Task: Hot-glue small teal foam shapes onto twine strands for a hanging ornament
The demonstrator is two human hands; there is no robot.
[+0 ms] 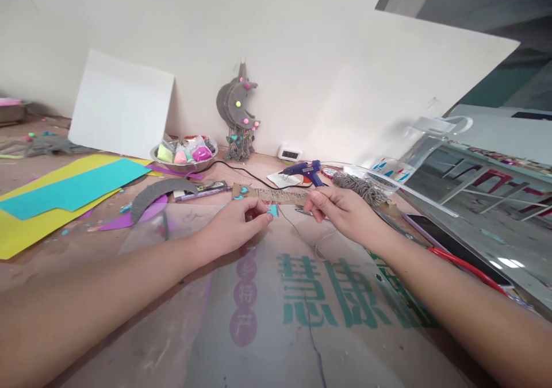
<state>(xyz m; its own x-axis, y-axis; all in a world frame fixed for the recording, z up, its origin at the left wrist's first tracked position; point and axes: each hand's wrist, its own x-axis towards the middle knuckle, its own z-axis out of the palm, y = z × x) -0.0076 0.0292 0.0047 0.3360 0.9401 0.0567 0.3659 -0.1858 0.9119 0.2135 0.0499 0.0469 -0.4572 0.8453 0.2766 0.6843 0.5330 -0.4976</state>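
Note:
My left hand (239, 221) is closed, thumb and forefinger pinching a small turquoise piece (272, 210) that looks like paper or foam. Thin grey string (297, 230) trails from beside this piece, curling in a loose loop over the plastic sheet toward my right hand (334, 208). The right fingers are pinched together above the sheet and appear to hold the string, though the grip itself is mostly hidden. Just beyond the hands lies a strip of brown cardboard (282, 196) with small turquoise pieces at its left end.
Behind the hands are a blue glue gun (308, 172), a grey yarn bundle (357, 187) and a small digital clock (290, 153). A crescent-moon ornament (239, 106) leans on the wall. Left are a metal bowl (185, 166) and coloured sheets (77, 187); right, a phone (452, 247) and red-handled tool (468, 268).

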